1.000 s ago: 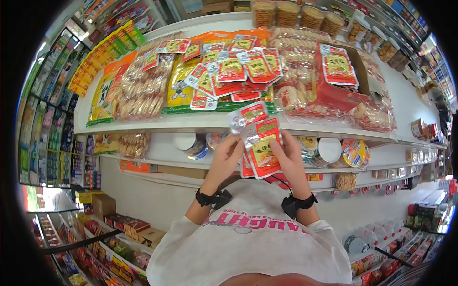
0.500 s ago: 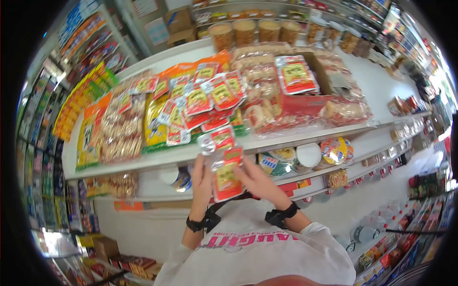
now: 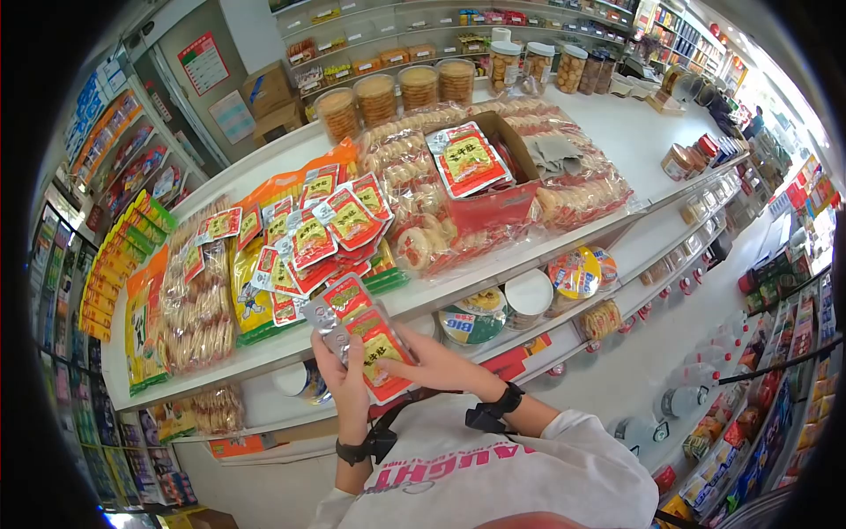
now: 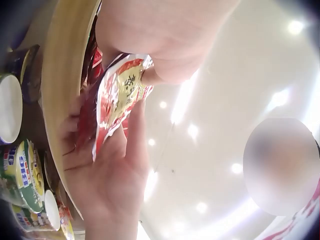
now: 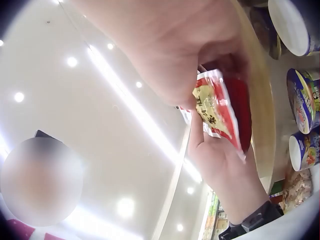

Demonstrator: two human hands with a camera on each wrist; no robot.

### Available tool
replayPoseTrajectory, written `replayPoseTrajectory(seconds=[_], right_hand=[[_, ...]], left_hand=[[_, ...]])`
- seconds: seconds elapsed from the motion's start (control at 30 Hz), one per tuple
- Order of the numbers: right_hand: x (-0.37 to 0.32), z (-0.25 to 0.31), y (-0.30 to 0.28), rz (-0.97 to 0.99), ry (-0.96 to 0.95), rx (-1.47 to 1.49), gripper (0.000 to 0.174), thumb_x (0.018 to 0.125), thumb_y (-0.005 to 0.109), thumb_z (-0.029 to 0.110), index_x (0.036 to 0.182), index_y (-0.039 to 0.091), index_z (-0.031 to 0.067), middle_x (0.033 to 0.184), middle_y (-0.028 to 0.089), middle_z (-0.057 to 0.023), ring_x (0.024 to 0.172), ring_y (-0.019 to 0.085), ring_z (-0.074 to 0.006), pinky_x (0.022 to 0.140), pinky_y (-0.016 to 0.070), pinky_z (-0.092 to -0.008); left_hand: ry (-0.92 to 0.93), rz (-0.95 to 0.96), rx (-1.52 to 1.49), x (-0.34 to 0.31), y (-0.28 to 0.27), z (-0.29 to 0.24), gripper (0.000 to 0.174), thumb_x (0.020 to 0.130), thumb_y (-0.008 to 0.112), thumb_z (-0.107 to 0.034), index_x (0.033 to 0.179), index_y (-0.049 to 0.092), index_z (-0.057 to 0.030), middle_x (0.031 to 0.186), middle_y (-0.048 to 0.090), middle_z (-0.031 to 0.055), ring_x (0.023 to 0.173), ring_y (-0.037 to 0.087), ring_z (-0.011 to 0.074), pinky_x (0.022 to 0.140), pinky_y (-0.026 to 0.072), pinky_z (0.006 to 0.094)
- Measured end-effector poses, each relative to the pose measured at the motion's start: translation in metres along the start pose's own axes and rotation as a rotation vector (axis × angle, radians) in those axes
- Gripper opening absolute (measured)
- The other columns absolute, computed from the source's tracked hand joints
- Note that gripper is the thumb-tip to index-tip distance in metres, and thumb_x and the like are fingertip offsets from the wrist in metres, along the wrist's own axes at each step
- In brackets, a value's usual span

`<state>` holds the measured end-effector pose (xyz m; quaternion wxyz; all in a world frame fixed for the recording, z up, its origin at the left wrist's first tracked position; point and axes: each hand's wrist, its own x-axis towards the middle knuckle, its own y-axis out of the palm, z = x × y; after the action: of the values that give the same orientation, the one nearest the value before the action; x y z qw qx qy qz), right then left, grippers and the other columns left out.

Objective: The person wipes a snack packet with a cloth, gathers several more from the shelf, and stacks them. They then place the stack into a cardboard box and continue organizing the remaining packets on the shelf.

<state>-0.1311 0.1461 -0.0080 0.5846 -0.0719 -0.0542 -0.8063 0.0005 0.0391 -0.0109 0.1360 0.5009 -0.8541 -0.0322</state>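
Both hands hold a few red and white foil snack packets (image 3: 381,348) in front of the shelf edge. In the head view, my left hand (image 3: 348,392) grips their left side, with the thumb lying at the silver edge. My right hand (image 3: 432,361) pinches the front packet from the right, thumb over its printed face. Its yellow label shows between both hands in the left wrist view, where the front packet (image 4: 119,92) bends slightly. Just beyond lies a loose pile of similar packets (image 3: 313,242). More packets (image 3: 471,159) stand in an opened red cardboard box (image 3: 498,210) farther right.
Bagged round biscuits (image 3: 198,304) and yellow-green bags (image 3: 145,326) lie under and beside the pile on the white shelf (image 3: 423,300). Clear tubs of biscuits (image 3: 374,99) line the back. Instant noodle tubs (image 3: 473,319) stand on the lower shelf. Water bottles (image 3: 683,401) are at right.
The head view has turned to the right, so shelf and hands appear farther left and tilted. Both hands keep hold of the packets; the left thumb now lies more across their silver edge.
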Motion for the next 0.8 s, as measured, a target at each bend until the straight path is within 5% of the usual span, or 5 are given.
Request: replayPoseTrajectory(seconds=[0.33, 0.5, 0.6, 0.67, 0.8], right_hand=[[-0.004, 0.012, -0.007, 0.12, 0.028, -0.097, 0.051, 0.101, 0.068, 0.024, 0.139, 0.046, -0.0014, 0.118, 0.068, -0.0245, 0.106, 0.07, -0.0301, 0.089, 0.0544, -0.0409], [-0.001, 0.024, -0.004, 0.132, 0.085, -0.077, 0.05, 0.1, 0.07, 0.023, 0.136, 0.048, -0.0034, 0.117, 0.068, -0.0206, 0.107, 0.068, -0.0244, 0.091, 0.0537, -0.0378], [0.001, 0.021, 0.001, 0.133, 0.095, -0.044, 0.05, 0.099, 0.071, 0.023, 0.135, 0.049, -0.004, 0.118, 0.068, -0.0185, 0.108, 0.067, -0.021, 0.093, 0.0533, -0.0364], [0.001, 0.016, -0.001, 0.164, 0.107, -0.052, 0.057, 0.099, 0.073, 0.019, 0.144, 0.046, -0.003, 0.125, 0.067, -0.0132, 0.111, 0.063, -0.0139, 0.095, 0.0526, -0.0327], [0.005, 0.02, 0.008, 0.074, 0.11, 0.011, 0.05, 0.1, 0.072, 0.027, 0.133, 0.052, -0.0041, 0.114, 0.071, -0.0166, 0.101, 0.068, -0.0191, 0.089, 0.055, -0.037]], left_hand=[[0.142, -0.066, -0.129, 0.007, 0.021, -0.027, 0.08, 0.097, 0.064, 0.005, 0.165, 0.023, -0.0106, 0.157, 0.04, 0.0145, 0.136, 0.05, 0.0223, 0.115, 0.0402, 0.0369], [0.02, -0.101, -0.027, 0.004, 0.007, -0.024, 0.049, 0.1, 0.068, -0.006, 0.143, 0.044, -0.0084, 0.121, 0.063, 0.0092, 0.104, 0.062, 0.012, 0.089, 0.0524, 0.0271], [0.011, -0.127, 0.038, 0.006, 0.001, -0.016, 0.042, 0.098, 0.073, -0.008, 0.132, 0.048, -0.0076, 0.111, 0.063, 0.0057, 0.1, 0.061, 0.0105, 0.088, 0.0506, 0.0266], [-0.001, -0.153, 0.057, 0.006, 0.001, -0.018, 0.04, 0.097, 0.074, -0.008, 0.128, 0.049, -0.0073, 0.11, 0.062, 0.0061, 0.1, 0.06, 0.0104, 0.088, 0.0503, 0.0263], [0.1, -0.174, 0.209, 0.005, -0.007, -0.004, 0.04, 0.098, 0.073, -0.008, 0.129, 0.048, -0.0088, 0.113, 0.061, 0.0072, 0.1, 0.061, 0.0112, 0.084, 0.0516, 0.0258]])
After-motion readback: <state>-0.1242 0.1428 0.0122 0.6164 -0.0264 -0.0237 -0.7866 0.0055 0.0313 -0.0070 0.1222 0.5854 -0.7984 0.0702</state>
